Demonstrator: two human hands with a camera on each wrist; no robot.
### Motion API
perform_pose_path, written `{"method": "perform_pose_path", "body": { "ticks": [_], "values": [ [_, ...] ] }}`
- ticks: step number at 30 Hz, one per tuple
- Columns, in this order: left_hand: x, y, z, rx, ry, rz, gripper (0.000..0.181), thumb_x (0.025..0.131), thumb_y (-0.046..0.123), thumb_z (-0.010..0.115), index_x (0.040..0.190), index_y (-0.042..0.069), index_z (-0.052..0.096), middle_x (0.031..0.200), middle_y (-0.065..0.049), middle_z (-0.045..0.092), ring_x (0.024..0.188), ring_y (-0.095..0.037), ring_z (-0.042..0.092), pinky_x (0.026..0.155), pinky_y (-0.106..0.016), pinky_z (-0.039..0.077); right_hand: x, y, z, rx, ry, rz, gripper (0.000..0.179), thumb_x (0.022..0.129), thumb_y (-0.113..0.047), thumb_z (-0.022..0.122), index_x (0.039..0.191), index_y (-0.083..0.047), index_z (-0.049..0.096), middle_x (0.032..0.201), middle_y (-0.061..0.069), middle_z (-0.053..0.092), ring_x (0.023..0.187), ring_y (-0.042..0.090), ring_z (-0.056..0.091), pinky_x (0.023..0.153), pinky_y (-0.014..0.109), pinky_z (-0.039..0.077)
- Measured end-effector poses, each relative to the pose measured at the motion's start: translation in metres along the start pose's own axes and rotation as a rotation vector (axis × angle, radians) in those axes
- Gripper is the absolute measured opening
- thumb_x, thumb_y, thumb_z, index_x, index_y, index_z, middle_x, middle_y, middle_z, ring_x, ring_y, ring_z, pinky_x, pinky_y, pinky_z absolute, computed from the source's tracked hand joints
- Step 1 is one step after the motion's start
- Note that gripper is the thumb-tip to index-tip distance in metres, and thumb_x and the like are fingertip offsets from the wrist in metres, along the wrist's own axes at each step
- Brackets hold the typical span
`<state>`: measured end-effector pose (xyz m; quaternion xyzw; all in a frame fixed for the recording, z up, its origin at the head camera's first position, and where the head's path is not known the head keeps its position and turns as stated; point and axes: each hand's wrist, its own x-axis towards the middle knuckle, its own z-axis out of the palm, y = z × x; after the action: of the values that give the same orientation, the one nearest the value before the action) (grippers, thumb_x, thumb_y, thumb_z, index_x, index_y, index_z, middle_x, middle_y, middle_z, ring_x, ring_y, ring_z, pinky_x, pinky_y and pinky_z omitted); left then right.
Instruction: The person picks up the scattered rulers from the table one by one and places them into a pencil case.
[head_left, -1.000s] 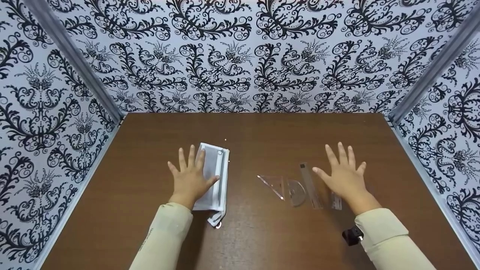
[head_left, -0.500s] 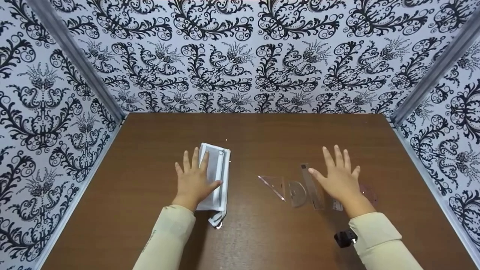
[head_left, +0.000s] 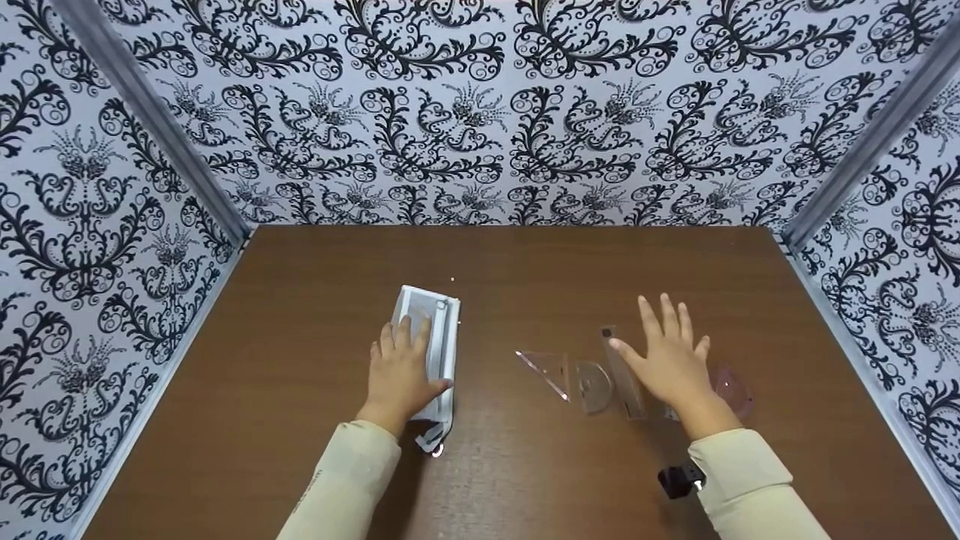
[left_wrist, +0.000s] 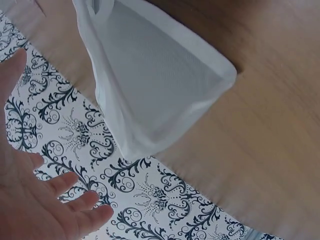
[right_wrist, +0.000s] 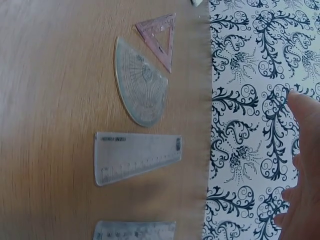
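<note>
A white zip pouch [head_left: 451, 337] with a mesh panel lies left of centre. My left hand [head_left: 399, 379] hovers over it, fingers spread and holding nothing; in the left wrist view the pouch [left_wrist: 160, 75] appears apart from the fingers. Right of centre my right hand [head_left: 670, 364] is spread in the air above clear drawing tools. Beneath and beside it are a clear ruler [head_left: 619, 375], a clear protractor [head_left: 596, 388], a pinkish set square [head_left: 544, 375] and a pink curved piece [head_left: 733, 391]. A second ruler [right_wrist: 135, 231] shows partly in the right wrist view, mostly covered by the hand in the head view.
The brown wooden table [head_left: 510, 480] is bounded by patterned walls [head_left: 480, 112] at the back and both sides. A small black device [head_left: 679, 480] hangs at the right sleeve cuff. A metal ring [head_left: 438, 451] sits at the pouch's near end.
My left hand has shifted right and nearer, further over the pouch. My right hand has drifted left, uncovering the pink curved piece. The pouch and drawing tools stay where they were.
</note>
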<state>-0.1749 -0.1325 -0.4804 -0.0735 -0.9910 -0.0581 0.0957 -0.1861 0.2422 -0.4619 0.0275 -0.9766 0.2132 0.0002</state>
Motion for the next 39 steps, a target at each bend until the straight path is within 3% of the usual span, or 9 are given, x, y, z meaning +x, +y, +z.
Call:
{"method": "perform_pose_path", "body": {
  "ticks": [11,22,33,39],
  "values": [
    [-0.009,0.011,0.006,0.026,-0.007,-0.006,0.102,0.062,0.053,0.082,0.144,0.010,0.041,0.134,-0.025,0.047,0.122,-0.049,0.042,0.094,-0.056,0.041,-0.002,-0.008,0.010,0.044,0.051,-0.029,0.088,0.088,-0.055,0.059,0.152,-0.008,0.021,0.157,0.024,0.014,0.142,0.047,0.011,0.104,0.071,0.015],
    [-0.014,0.015,0.012,0.099,0.017,0.007,0.102,0.060,0.058,0.081,0.142,0.011,0.045,0.131,-0.022,0.051,0.120,-0.045,0.047,0.093,-0.059,0.040,-0.004,-0.014,0.020,0.044,0.080,-0.048,0.085,0.086,-0.045,0.066,0.151,-0.008,0.026,0.154,0.024,0.024,0.138,0.048,0.024,0.105,0.067,0.022],
    [-0.021,0.020,0.012,0.118,-0.061,-0.053,0.090,0.066,0.059,0.077,0.136,0.008,0.051,0.128,-0.021,0.052,0.117,-0.042,0.047,0.090,-0.052,0.042,-0.005,-0.022,0.031,0.035,0.089,-0.080,0.084,0.085,-0.044,0.067,0.150,-0.009,0.029,0.153,0.022,0.027,0.135,0.048,0.030,0.099,0.068,0.030],
    [-0.022,0.025,0.018,0.072,-0.058,-0.102,0.085,0.067,0.053,0.078,0.133,0.005,0.053,0.121,-0.020,0.054,0.110,-0.040,0.049,0.088,-0.049,0.042,-0.006,-0.029,0.037,0.042,0.081,-0.107,0.084,0.084,-0.041,0.069,0.150,-0.008,0.029,0.152,0.023,0.027,0.135,0.048,0.031,0.101,0.067,0.029]
  ]
}}
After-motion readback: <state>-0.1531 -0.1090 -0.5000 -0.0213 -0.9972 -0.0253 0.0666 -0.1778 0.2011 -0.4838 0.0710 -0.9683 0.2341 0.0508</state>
